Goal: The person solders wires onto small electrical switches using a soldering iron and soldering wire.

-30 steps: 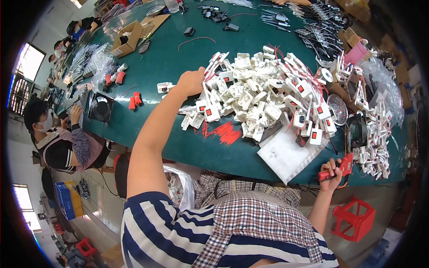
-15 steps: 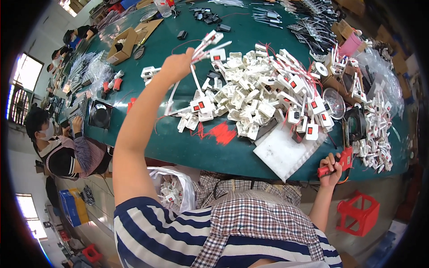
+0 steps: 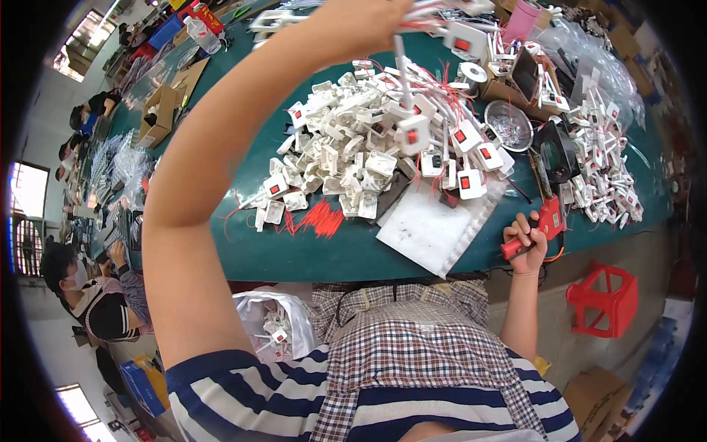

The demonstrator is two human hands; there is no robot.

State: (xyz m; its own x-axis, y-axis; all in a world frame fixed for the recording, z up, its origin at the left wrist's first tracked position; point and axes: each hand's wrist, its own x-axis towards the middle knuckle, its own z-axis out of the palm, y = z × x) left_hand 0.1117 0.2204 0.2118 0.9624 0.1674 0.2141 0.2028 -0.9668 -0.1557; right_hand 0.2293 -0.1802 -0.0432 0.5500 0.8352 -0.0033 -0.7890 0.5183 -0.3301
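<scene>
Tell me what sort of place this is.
Most likely an assembly workshop: a green table bears heaped white casings, the right hand holds a red tool, and another person is off to the left.

No words, numbers or signs are legible. Small, blurred marks that may be print appear in a few places: on the red package (image 3: 206, 16) at the far upper left of the surface (image 3: 258, 254), on the near side of the open cardboard box (image 3: 153, 130) standing closer in, and on the blue-and-yellow box (image 3: 144, 387) on the floor at lower left.
</scene>
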